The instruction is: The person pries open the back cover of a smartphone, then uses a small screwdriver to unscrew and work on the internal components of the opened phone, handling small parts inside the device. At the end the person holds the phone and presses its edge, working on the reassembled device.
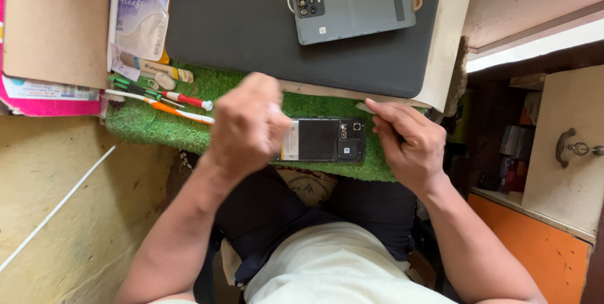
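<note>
1. A dark grey mat (251,33) fills the upper middle of the frame, lying on a pale board.
2. A strip of green artificial turf (163,125) runs across the centre, just below the mat.
3. A brown cardboard sheet (56,21) sits in the upper left corner.
4. A grey phone (358,10), back side up, rests on the mat at upper centre-right.
5. The left hand (248,125), blurred, is curled shut at frame centre, over the left end of the opened phone; whether it grips anything cannot be told.
6. The right hand (406,140), centre-right, has its fingers pinched together on a small thin pale piece (365,108).
7. The opened phone (327,140), back cover off, lies on the turf between both hands.
8. Screwdrivers (179,106) lie on the turf at centre-left.
</note>
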Demonstrator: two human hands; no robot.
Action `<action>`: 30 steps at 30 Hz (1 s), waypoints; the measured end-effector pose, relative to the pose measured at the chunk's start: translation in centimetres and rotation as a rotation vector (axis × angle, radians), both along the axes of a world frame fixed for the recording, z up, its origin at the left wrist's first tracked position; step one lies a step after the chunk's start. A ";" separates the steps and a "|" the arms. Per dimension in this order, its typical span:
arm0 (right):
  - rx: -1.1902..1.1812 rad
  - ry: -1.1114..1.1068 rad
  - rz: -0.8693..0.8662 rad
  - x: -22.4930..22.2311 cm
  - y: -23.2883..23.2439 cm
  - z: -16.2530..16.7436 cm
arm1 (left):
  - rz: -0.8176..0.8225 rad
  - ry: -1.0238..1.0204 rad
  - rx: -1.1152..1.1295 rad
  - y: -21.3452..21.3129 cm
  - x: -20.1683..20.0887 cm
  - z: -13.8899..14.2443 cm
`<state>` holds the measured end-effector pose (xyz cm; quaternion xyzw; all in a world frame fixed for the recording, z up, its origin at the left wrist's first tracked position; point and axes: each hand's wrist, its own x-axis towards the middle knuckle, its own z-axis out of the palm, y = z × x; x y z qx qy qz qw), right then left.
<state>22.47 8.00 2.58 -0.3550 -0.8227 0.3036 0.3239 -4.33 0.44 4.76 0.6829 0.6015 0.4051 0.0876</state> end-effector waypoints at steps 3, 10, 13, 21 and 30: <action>0.122 -0.077 0.037 -0.9 0.5 0.3 | 0.154 -0.026 -0.041 -1.7 -3.2 -0.8; 0.169 -0.112 -0.009 -1.1 0.1 1.1 | 0.380 0.319 -0.153 -5.5 -11.2 0.2; 0.174 -0.103 -0.032 -1.1 -0.1 1.2 | 0.307 0.405 -0.172 -6.2 -12.6 0.7; 0.254 -0.035 -0.098 0.1 0.0 0.8 | 0.064 0.510 -0.207 -4.8 -11.6 0.7; 0.137 0.152 -0.092 0.8 0.5 3.3 | 0.000 0.065 0.118 -2.7 -6.1 3.0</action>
